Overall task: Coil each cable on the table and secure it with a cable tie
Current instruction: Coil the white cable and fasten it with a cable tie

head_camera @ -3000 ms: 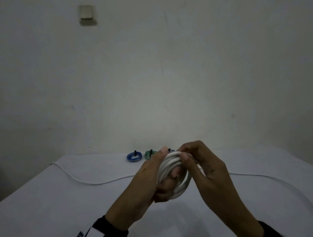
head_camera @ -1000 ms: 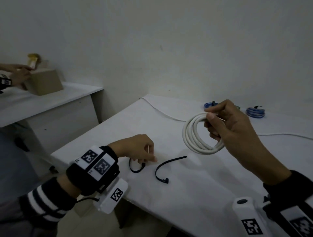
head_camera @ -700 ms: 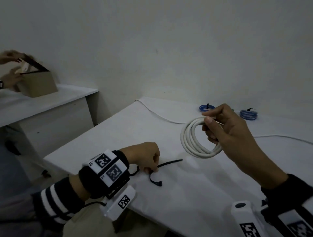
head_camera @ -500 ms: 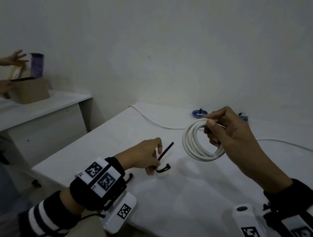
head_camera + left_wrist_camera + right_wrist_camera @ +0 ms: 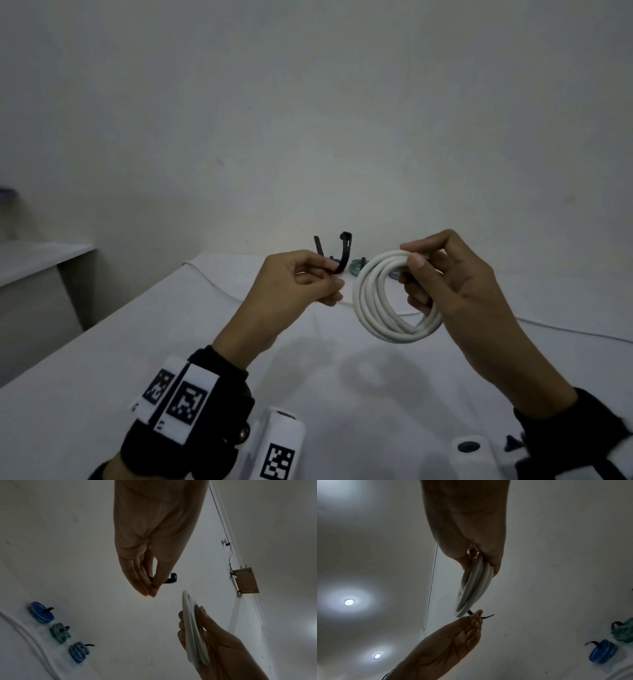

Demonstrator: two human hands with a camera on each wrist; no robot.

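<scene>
My right hand [image 5: 431, 274] grips a coiled white cable [image 5: 380, 308] upright above the table, thumb on top of the loops; the same coil [image 5: 474, 585] hangs from the fingers in the right wrist view. My left hand [image 5: 308, 277] pinches a black cable tie [image 5: 344, 253] bent into a U, both ends pointing up, just left of the coil. In the left wrist view the tie's head [image 5: 172, 578] sticks out past the pinching fingertips [image 5: 149, 591], with the white coil [image 5: 193, 635] to the lower right.
Tied coils lie at the table's far edge: a blue one [image 5: 42, 613], a green one [image 5: 60, 633] and a light blue one [image 5: 78, 652]. A loose white cable [image 5: 219, 291] runs across the white table [image 5: 137, 359]. A second table [image 5: 30, 260] stands at the left.
My left hand picked the black tie off the table near its left edge and lifted it up beside the coil. The right hand kept holding the coil. My head turned back toward the wall.
</scene>
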